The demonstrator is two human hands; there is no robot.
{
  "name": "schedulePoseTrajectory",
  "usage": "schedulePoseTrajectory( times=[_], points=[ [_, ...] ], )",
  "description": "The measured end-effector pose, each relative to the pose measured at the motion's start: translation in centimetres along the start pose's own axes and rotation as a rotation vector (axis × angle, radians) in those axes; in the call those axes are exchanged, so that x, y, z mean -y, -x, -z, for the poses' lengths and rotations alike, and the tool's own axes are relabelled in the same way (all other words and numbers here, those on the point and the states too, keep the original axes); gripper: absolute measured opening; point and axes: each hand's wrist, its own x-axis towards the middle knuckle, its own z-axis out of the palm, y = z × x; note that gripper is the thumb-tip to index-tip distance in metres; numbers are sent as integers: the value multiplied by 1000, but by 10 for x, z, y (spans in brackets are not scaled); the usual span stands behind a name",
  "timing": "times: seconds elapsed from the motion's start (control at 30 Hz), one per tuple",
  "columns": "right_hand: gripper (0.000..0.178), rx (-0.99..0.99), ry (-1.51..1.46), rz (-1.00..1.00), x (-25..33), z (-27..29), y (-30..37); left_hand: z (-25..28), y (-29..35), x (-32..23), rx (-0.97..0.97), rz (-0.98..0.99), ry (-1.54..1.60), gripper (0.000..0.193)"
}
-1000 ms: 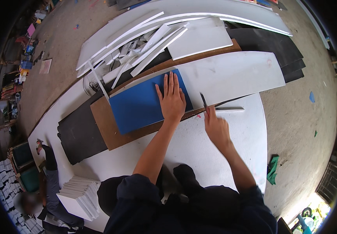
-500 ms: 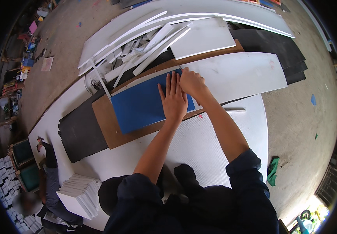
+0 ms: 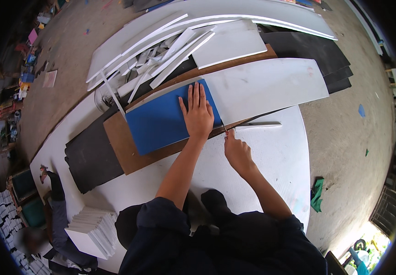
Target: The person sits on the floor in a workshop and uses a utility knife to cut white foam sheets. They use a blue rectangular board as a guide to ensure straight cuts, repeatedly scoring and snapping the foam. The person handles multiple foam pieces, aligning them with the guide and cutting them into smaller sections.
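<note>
My left hand [image 3: 199, 118] lies flat, fingers stretched out, on a blue rectangular board [image 3: 159, 123] near its right edge. My right hand [image 3: 239, 153] is closed around a knife [image 3: 226, 130], mostly hidden by the fingers. Its thin blade points away from me at the near right corner of the blue board. Beneath the blue board a long white foam-like sheet [image 3: 271, 87] extends to the right. Both rest on a brown board [image 3: 117, 144].
White offcut strips [image 3: 179, 55] lie piled behind the boards, beside a white panel [image 3: 230, 43]. Black sheets [image 3: 92, 156] stick out at the left. A stack of white panels [image 3: 92, 233] stands at lower left, near another person's arm [image 3: 58, 188]. A thin white strip [image 3: 260, 124] lies right.
My right hand has drawn back toward me along the blue board's right edge, from its far corner to just past its near corner. My left hand stays pressed on the board.
</note>
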Motion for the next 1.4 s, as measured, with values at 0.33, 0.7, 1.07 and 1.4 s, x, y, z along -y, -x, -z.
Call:
schedulePoseTrajectory(
  times=[0.33,0.7,1.07,1.4],
  points=[
    [39,-70,82,-30,-6,-29,22,-6,0,8,7,-47,-70,47],
    [22,-39,-892,-264,-37,46,11,18,29,-39,140,-312,220,63],
    [44,42,-1366,-217,-28,25,-36,26,-14,95,188,-305,-126,62],
    [45,61,-1562,-168,-34,30,-6,13,-68,73,368,-119,173,73]
  ],
)
